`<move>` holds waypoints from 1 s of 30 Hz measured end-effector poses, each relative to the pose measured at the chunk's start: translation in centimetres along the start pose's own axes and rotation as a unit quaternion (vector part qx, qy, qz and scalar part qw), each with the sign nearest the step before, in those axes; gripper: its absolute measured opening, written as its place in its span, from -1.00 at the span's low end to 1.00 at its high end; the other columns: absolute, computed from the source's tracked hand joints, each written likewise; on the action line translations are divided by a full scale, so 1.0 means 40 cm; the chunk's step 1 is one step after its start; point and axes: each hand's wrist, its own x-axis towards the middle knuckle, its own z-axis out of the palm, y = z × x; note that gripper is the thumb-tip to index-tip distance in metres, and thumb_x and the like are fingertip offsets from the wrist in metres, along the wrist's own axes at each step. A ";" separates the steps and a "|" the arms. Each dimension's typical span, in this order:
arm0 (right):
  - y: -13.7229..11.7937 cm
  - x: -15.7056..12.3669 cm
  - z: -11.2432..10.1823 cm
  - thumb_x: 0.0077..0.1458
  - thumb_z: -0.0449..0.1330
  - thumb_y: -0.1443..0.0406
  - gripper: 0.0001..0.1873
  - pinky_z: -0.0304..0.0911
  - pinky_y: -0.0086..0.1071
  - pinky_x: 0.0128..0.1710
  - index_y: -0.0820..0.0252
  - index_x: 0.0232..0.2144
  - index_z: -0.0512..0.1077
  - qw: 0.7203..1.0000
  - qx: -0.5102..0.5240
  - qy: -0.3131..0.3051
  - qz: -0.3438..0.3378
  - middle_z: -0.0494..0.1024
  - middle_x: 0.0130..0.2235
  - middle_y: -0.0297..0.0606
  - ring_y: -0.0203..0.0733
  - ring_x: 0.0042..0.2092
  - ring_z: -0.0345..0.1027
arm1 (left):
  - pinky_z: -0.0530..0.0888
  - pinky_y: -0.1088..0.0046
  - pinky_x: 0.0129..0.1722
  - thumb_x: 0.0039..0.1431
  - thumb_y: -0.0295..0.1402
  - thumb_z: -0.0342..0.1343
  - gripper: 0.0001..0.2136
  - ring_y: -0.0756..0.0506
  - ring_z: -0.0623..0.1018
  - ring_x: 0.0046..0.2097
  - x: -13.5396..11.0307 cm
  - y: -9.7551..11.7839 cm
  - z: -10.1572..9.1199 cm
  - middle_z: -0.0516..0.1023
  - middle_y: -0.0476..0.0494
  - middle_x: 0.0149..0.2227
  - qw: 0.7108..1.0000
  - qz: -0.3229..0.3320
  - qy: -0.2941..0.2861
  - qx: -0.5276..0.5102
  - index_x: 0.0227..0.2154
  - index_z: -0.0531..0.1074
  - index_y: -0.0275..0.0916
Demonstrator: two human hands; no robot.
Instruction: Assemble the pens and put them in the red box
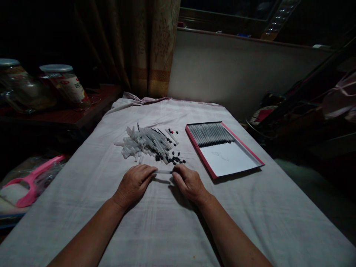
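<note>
Slim tube (164, 172) gripped at both ends
Left hand (135, 182) and right hand (189, 182) pinch it with closed fingers.

Bare right hand (189, 183), fingers (179, 178) pinched, bare left hand (136, 181) facing it, fingers pinched likewise, bare forearms (90, 230) slanting inward

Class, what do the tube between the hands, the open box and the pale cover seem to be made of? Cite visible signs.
Tube: probably plastic, since it looks cloudy and perhaps translucent.
Box: likely cardboard, from its thin, straight pink walls and matte white inside.
Cover: fabric, matte, shown by soft creases and faint checks; fibre unclear.
</note>
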 end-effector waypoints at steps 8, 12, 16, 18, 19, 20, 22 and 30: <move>0.003 0.001 0.006 0.28 -0.03 0.25 -0.75 0.15 -0.44 -0.37 0.12 -0.39 0.37 1.000 -0.013 -0.004 -0.009 0.46 -0.46 -0.32 -0.25 -0.42 0.33 | 0.47 0.33 -0.18 0.33 -0.31 0.01 -0.80 -0.11 0.57 -0.21 -0.002 -0.004 0.005 0.60 -0.14 -0.25 1.000 0.003 0.010 -0.006 -0.12 0.49 -0.20; 0.000 0.001 0.006 0.26 -0.02 0.25 -0.78 0.15 -0.43 -0.36 0.13 -0.36 0.37 1.000 -0.012 -0.007 -0.015 0.47 -0.44 -0.31 -0.25 -0.41 0.33 | 0.47 0.32 -0.16 0.33 -0.30 0.02 -0.80 -0.11 0.57 -0.20 -0.003 -0.008 0.007 0.61 -0.15 -0.24 1.000 -0.004 0.004 -0.010 -0.12 0.50 -0.19; 0.001 0.001 0.012 0.28 -0.04 0.24 -0.72 0.14 -0.45 -0.37 0.13 -0.44 0.36 1.000 -0.002 0.004 -0.013 0.43 -0.49 -0.33 -0.27 -0.43 0.30 | 0.48 0.33 -0.18 0.34 -0.28 0.01 -0.79 -0.11 0.57 -0.21 -0.002 -0.007 0.003 0.61 -0.15 -0.24 1.000 0.001 0.005 -0.016 -0.13 0.50 -0.19; 0.001 0.001 0.014 0.28 -0.04 0.23 -0.69 0.13 -0.46 -0.39 0.13 -0.47 0.35 1.000 0.011 0.009 -0.006 0.41 -0.51 -0.34 -0.28 -0.45 0.28 | 0.49 0.34 -0.19 0.33 -0.28 0.01 -0.79 -0.11 0.57 -0.21 -0.001 -0.006 0.000 0.61 -0.16 -0.23 1.000 0.001 0.012 -0.021 -0.12 0.51 -0.19; 0.001 0.001 0.014 0.28 -0.04 0.22 -0.68 0.13 -0.46 -0.40 0.13 -0.48 0.35 1.000 0.017 0.010 -0.003 0.41 -0.52 -0.35 -0.29 -0.46 0.27 | 0.49 0.34 -0.19 0.33 -0.28 0.01 -0.78 -0.11 0.57 -0.21 0.000 -0.005 -0.001 0.61 -0.16 -0.23 1.000 0.000 0.015 -0.023 -0.12 0.51 -0.18; 0.000 0.001 0.014 0.28 -0.04 0.22 -0.67 0.12 -0.46 -0.41 0.14 -0.49 0.35 1.000 0.023 0.010 0.000 0.40 -0.53 -0.35 -0.29 -0.47 0.26 | 0.50 0.35 -0.19 0.33 -0.28 0.02 -0.78 -0.10 0.57 -0.21 0.001 -0.004 -0.002 0.61 -0.16 -0.23 1.000 -0.001 0.017 -0.026 -0.11 0.52 -0.18; -0.001 0.002 0.013 0.28 -0.05 0.21 -0.64 0.13 -0.45 -0.43 0.14 -0.51 0.36 0.999 0.031 0.008 0.007 0.41 -0.54 -0.35 -0.28 -0.48 0.26 | 0.50 0.36 -0.20 0.32 -0.30 0.02 -0.79 -0.10 0.57 -0.21 0.002 -0.002 -0.004 0.61 -0.17 -0.23 0.999 -0.001 0.018 -0.030 -0.10 0.51 -0.18; -0.001 0.001 0.021 0.18 0.15 0.23 -0.75 0.32 -0.39 -0.20 0.11 -0.10 0.49 0.998 0.065 -0.004 0.017 0.64 -0.26 -0.24 -0.19 -0.26 0.49 | 0.48 0.37 -0.19 0.33 -0.31 0.02 -0.80 -0.09 0.56 -0.22 0.003 0.007 0.000 0.60 -0.14 -0.23 1.000 0.017 0.012 -0.019 -0.10 0.49 -0.18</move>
